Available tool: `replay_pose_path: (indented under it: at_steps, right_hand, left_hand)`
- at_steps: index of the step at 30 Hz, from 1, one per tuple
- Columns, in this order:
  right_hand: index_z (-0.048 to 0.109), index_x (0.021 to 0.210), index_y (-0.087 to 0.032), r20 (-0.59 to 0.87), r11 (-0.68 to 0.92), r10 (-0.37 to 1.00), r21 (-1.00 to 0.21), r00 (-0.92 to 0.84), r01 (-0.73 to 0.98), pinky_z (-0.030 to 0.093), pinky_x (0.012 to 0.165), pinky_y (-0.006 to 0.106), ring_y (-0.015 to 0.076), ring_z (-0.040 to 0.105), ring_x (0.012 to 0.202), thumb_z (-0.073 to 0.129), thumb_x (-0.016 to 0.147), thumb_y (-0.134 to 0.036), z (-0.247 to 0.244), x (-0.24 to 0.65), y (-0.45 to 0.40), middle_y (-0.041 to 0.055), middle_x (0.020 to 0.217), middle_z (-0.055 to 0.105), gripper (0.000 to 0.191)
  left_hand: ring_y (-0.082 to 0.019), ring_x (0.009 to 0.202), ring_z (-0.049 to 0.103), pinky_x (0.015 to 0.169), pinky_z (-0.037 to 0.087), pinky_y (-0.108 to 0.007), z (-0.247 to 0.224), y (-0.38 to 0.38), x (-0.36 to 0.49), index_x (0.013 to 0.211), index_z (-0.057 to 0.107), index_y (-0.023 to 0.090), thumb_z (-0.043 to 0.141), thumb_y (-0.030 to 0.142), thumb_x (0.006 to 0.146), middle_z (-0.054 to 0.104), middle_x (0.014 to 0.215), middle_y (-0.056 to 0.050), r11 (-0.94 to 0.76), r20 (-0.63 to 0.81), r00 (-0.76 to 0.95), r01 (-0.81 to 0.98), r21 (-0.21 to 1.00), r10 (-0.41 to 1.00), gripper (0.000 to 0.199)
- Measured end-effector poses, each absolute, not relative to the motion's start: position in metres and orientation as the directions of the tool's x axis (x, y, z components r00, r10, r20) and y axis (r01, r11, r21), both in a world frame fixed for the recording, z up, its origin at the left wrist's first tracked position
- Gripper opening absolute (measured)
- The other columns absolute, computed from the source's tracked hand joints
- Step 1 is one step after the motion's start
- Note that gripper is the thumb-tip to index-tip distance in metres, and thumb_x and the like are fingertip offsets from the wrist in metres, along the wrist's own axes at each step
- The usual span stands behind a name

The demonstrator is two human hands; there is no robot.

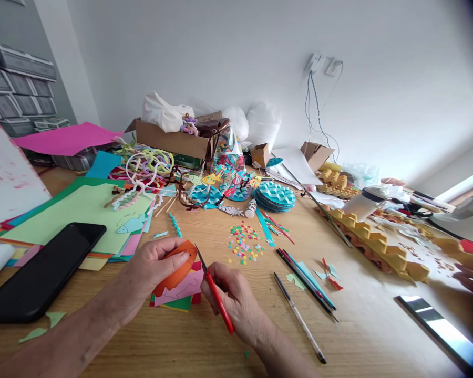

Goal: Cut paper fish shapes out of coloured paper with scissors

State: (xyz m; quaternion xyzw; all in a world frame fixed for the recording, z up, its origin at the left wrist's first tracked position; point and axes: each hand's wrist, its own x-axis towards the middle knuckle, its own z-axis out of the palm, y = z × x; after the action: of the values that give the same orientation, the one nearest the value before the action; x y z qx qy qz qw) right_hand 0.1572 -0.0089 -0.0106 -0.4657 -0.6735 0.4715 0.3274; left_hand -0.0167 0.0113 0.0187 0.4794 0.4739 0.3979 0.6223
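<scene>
My left hand (157, 265) holds a piece of orange paper (177, 268) between thumb and fingers, its lower edge partly cut in a jagged line. In my right hand (230, 294) are red-handled scissors (216, 294), their blades pointing up and away at the right edge of the orange paper. Under the orange piece lies pink paper (183, 289) with a drawn outline, on top of green and red paper. A small twisted blue strip (175, 226) is on the table just beyond my left hand.
Colored sheets (71, 210) and a black phone (43, 268) lie left. Paper dots (246, 241), pens (299, 315) and scraps are right of centre. Blue wavy discs (274, 195), pipe cleaners and boxes stand behind. Yellow egg cartons (378, 241) and another phone (437, 331) are right.
</scene>
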Motion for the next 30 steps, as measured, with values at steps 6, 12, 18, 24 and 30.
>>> replay_pose_path:
  at_steps: [6, 12, 18, 24, 30]
  right_hand:
    - [0.043, 0.063, -0.018, 0.013, 0.128, 0.936, -0.943, -0.351, 0.307, 0.026, 0.044, 0.019, 0.0075, 0.035, 0.047, 0.049, 0.084, -0.029, -0.0114, 0.1565, -0.0094, -0.0052, 0.053, 0.042, 0.025]
    - [0.043, 0.063, -0.018, 0.003, 0.112, 0.941, -0.946, -0.338, 0.303, 0.028, 0.044, 0.018, 0.0073, 0.038, 0.046, 0.049, 0.084, -0.029, -0.0110, 0.1554, -0.0096, -0.0048, 0.053, 0.044, 0.024]
    - [0.043, 0.062, -0.018, 0.007, 0.113, 0.945, -0.945, -0.327, 0.306, 0.029, 0.044, 0.018, 0.0071, 0.039, 0.046, 0.049, 0.083, -0.029, -0.0093, 0.1541, -0.0099, -0.0050, 0.052, 0.043, 0.024]
    - [0.044, 0.063, -0.018, 0.004, 0.107, 0.947, -0.947, -0.321, 0.303, 0.029, 0.044, 0.018, 0.0067, 0.038, 0.045, 0.050, 0.084, -0.028, -0.0131, 0.1546, -0.0094, -0.0056, 0.051, 0.043, 0.025]
    - [0.044, 0.063, -0.018, -0.015, 0.091, 0.947, -0.945, -0.320, 0.314, 0.029, 0.045, 0.018, 0.0067, 0.039, 0.047, 0.051, 0.085, -0.030, -0.0151, 0.1557, -0.0103, -0.0056, 0.053, 0.043, 0.026]
  left_hand:
    - [-0.014, 0.062, 0.053, 0.057, 0.039, -0.024, 0.0163, 0.0115, -0.0167, 0.079, 0.065, 0.018, 0.064, 0.038, 0.070, 0.059, 0.064, 0.003, 0.214, -0.199, 0.240, -0.039, 0.976, 0.950, 0.022]
    - [-0.016, 0.063, 0.055, 0.057, 0.040, -0.026, 0.0191, 0.0108, -0.0138, 0.073, 0.063, 0.018, 0.066, 0.039, 0.066, 0.058, 0.061, 0.002, 0.211, -0.196, 0.224, -0.044, 0.977, 0.955, 0.022]
    - [-0.015, 0.063, 0.054, 0.058, 0.040, -0.025, 0.0163, 0.0120, -0.0146, 0.074, 0.063, 0.018, 0.065, 0.040, 0.067, 0.058, 0.062, 0.003, 0.213, -0.195, 0.234, -0.053, 0.976, 0.952, 0.023]
    - [-0.014, 0.062, 0.053, 0.057, 0.040, -0.024, 0.0175, 0.0106, -0.0144, 0.077, 0.063, 0.018, 0.065, 0.039, 0.069, 0.061, 0.066, 0.002, 0.213, -0.194, 0.243, -0.051, 0.976, 0.950, 0.022]
    - [-0.014, 0.060, 0.053, 0.057, 0.040, -0.026, 0.0198, 0.0099, -0.0138, 0.077, 0.062, 0.018, 0.065, 0.040, 0.068, 0.063, 0.069, 0.001, 0.215, -0.201, 0.234, -0.038, 0.976, 0.951, 0.024]
